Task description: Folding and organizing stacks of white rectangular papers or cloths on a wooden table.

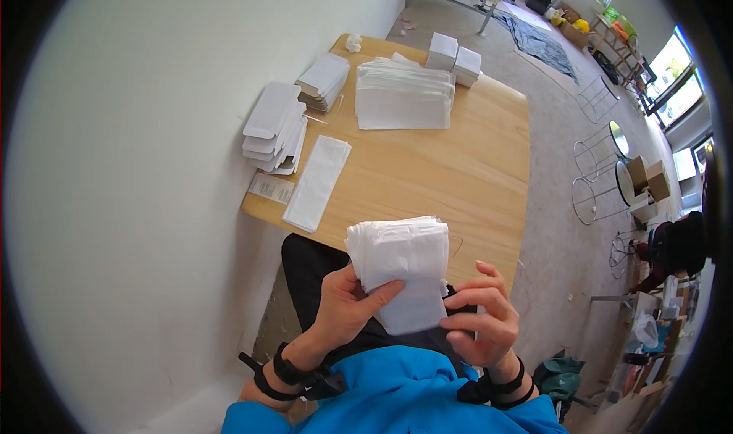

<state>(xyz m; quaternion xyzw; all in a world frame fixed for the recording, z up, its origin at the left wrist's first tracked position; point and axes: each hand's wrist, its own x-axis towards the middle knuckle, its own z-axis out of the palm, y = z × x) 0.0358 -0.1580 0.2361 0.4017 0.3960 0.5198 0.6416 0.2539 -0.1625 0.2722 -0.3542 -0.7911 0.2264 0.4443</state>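
My left hand (347, 306) grips a thick stack of thin white sheets (405, 254) by its left side, thumb on top, above my lap at the table's near edge. The sheets look soft and folded, with uneven edges; whether they are paper or pouches I cannot tell. A smooth white panel shows on the stack's lower half. Beside the stack's right edge is my right hand (485, 316), its fingers bent and spread apart, two fingertips at or very near that edge. On the wooden table (473, 159) ahead lies a long white folded strip (317, 182).
Flat white cartons (271, 121) are piled at the table's left edge, with another carton stack (324, 81) behind. Farther back lie a pile of white sheets (405, 98), two small white boxes (456, 56) and a crumpled tissue (353, 43). A wall (153, 167) borders the left; stools (611, 151) stand right.
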